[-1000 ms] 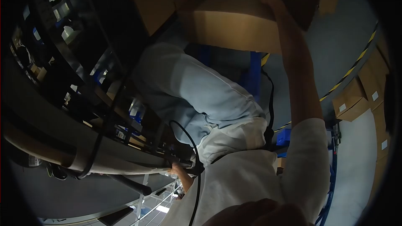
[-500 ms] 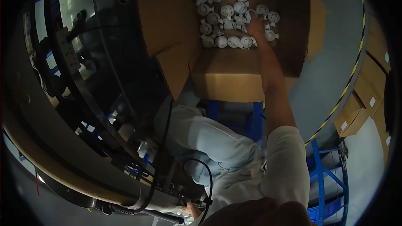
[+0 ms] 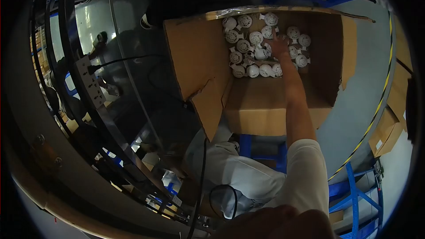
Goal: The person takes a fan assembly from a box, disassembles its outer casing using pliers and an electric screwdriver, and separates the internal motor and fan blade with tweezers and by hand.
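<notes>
Where a cardboard box (image 3: 256,121) stands with its flaps spread, the right hand (image 3: 279,48), its grip too obscured to tell (the left hand's state cannot be told either), reaches down among round white pieces (image 3: 252,71) with pierced faces clustered inside.

I'm working in dim light: grey floor (image 3: 370,73) at three o'clock, striped tape (image 3: 391,53) curving from two to four, blue rack (image 3: 353,190) at four, power strip (image 3: 90,82) at nine.
</notes>
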`<state>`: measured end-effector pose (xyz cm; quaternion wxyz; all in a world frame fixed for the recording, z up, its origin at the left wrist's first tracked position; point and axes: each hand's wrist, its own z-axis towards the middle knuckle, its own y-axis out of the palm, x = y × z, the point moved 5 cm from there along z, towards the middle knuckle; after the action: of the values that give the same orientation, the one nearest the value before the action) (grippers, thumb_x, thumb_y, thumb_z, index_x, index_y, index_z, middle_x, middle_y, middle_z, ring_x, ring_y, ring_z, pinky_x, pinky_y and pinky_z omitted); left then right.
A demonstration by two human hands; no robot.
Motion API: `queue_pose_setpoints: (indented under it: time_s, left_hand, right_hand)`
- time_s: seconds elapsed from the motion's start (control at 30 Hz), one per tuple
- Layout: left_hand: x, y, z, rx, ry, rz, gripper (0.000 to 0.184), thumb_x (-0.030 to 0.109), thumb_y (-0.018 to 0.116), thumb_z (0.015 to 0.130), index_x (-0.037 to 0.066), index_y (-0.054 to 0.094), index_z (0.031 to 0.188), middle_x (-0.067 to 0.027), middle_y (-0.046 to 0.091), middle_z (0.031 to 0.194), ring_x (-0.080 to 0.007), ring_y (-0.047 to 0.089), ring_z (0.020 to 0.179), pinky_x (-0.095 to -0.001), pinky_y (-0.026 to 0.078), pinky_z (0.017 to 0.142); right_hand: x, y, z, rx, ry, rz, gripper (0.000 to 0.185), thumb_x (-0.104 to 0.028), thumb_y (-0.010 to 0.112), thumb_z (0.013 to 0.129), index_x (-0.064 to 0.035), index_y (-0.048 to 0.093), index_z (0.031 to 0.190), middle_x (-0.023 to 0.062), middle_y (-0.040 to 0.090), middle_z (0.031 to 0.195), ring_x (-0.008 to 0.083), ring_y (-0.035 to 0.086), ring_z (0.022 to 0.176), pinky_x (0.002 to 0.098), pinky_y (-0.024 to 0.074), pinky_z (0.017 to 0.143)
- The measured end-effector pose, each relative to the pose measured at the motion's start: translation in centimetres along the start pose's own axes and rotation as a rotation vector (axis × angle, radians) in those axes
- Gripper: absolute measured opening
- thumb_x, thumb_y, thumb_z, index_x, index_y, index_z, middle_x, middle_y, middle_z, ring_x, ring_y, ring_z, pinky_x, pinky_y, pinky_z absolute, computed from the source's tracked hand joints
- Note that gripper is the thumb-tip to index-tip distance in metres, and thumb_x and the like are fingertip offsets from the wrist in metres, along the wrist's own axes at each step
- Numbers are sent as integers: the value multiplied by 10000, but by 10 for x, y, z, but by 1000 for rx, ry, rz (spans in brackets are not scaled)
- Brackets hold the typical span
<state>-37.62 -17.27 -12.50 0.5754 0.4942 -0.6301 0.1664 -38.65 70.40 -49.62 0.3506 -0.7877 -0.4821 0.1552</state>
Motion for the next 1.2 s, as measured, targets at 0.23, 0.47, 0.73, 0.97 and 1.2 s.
queue_pose_setpoints:
  time_s: [0.23,0.47,0.73,0.97,1.2]
  left_hand:
    - [34,-26,-12,51,68,-10,561,314,632,795,28,544,1270,-149,560,1260,-304,520,1133,-484,429,963]
    - [24,-23,-19,84,73,-47,576,318,637,785,26,542,1272,-156,556,1265,-313,518,1136,-496,425,963]
    - [82,-42,-28,142,122,-5,593,323,643,774,24,539,1274,-163,551,1271,-324,515,1141,-510,421,963]
    - [98,-62,-46,207,105,43,607,328,649,764,22,537,1276,-169,546,1276,-333,513,1144,-523,418,962]
    - [86,-59,-57,243,111,24,622,333,654,754,20,535,1278,-175,542,1282,-342,510,1148,-535,414,962]
  right_hand:
    - [-7,9,9,25,8,-13,816,-285,904,619,-459,494,1303,110,-2,1596,442,352,1347,613,429,988]
    - [3,29,16,-29,-182,456,772,-367,878,635,-408,504,1309,258,50,1576,510,356,1334,555,516,916]
    - [2,54,-44,6,-3,502,972,-429,872,625,-300,386,1456,310,85,1554,505,251,1396,593,318,1091]
    - [50,60,-73,-115,347,444,1011,-503,867,623,-368,327,1468,224,115,1553,491,416,1280,639,422,980]
    - [48,69,-47,-274,371,242,1067,-482,889,600,-426,293,1483,209,16,1574,524,465,1220,624,491,891]
